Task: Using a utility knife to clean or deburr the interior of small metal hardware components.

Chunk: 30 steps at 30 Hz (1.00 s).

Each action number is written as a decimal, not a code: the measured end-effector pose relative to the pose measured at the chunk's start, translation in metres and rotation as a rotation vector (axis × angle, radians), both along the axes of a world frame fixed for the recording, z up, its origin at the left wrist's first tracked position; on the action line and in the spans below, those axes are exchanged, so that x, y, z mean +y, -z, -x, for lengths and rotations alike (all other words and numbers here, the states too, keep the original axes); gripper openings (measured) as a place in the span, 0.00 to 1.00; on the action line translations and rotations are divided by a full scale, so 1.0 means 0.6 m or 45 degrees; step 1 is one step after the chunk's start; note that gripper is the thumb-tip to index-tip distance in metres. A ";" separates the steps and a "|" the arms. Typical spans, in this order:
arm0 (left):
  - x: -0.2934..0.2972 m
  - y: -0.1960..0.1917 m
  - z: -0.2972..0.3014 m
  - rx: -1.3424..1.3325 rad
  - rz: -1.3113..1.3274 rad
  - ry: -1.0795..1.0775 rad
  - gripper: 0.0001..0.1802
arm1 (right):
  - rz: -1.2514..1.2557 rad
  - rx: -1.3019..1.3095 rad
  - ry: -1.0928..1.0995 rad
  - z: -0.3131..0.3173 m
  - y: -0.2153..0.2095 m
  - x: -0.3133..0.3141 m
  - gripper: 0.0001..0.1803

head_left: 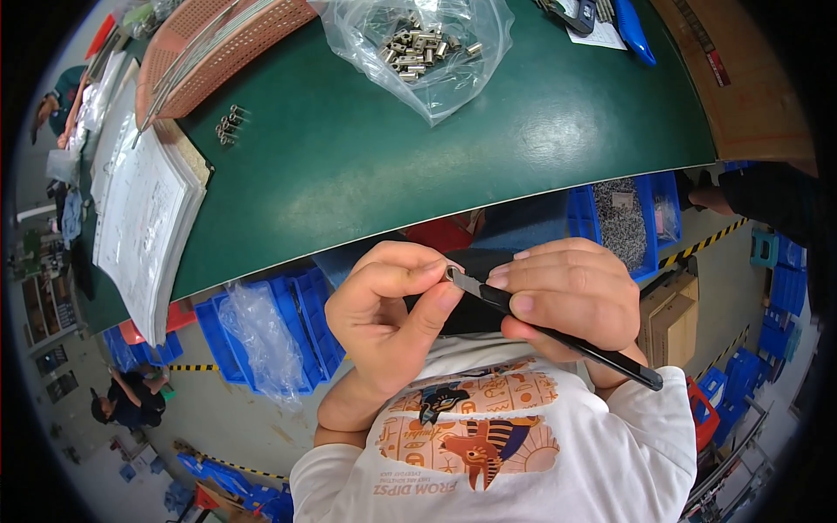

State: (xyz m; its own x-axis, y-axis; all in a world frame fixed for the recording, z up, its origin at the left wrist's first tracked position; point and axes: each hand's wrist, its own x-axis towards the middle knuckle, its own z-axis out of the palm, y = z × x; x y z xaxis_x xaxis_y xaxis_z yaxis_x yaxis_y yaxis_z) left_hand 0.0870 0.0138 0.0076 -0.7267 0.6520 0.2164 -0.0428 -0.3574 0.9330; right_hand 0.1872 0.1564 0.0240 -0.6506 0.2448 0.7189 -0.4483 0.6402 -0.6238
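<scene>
In front of my chest, just off the table's near edge, my left hand [384,309] pinches a small metal ring-shaped part [451,272] between thumb and forefinger. Most of that part is hidden by the fingertips. My right hand [575,292] is wrapped round a black-handled utility knife [602,352], its handle slanting down to the right. The short blade [468,282] points left and meets the ring part, or lies right against it. Beyond my hands, on the green table [375,166], a clear plastic bag [453,91] lies open around several silvery metal fittings [410,54].
A small pile of ring-ended metal pieces [228,126] lies at the table's left, near a pink perforated basket [183,78] and a paper stack [144,218]. Blue bins [261,336] stand below the edge. A blue-handled tool [635,33] lies far right. Other people are in the background.
</scene>
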 end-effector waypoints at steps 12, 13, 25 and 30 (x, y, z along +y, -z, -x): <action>-0.002 0.000 -0.001 -0.025 -0.014 -0.005 0.09 | -0.286 -0.020 0.079 -0.005 -0.002 -0.001 0.12; -0.001 0.001 -0.001 -0.025 -0.015 -0.005 0.09 | -0.347 -0.038 0.114 -0.006 -0.002 0.000 0.12; 0.001 -0.001 -0.002 -0.004 -0.025 -0.011 0.09 | -0.110 -0.027 0.006 -0.007 -0.002 0.000 0.12; 0.001 0.001 -0.004 -0.026 -0.025 -0.021 0.09 | -0.218 -0.001 0.031 -0.007 -0.004 -0.001 0.13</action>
State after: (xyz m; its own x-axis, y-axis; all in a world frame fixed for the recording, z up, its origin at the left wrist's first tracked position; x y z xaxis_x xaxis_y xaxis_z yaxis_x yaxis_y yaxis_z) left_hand 0.0893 0.0142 0.0072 -0.7418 0.6355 0.2139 -0.0559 -0.3765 0.9247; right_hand 0.1913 0.1560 0.0265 -0.6466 0.1343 0.7509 -0.4310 0.7479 -0.5049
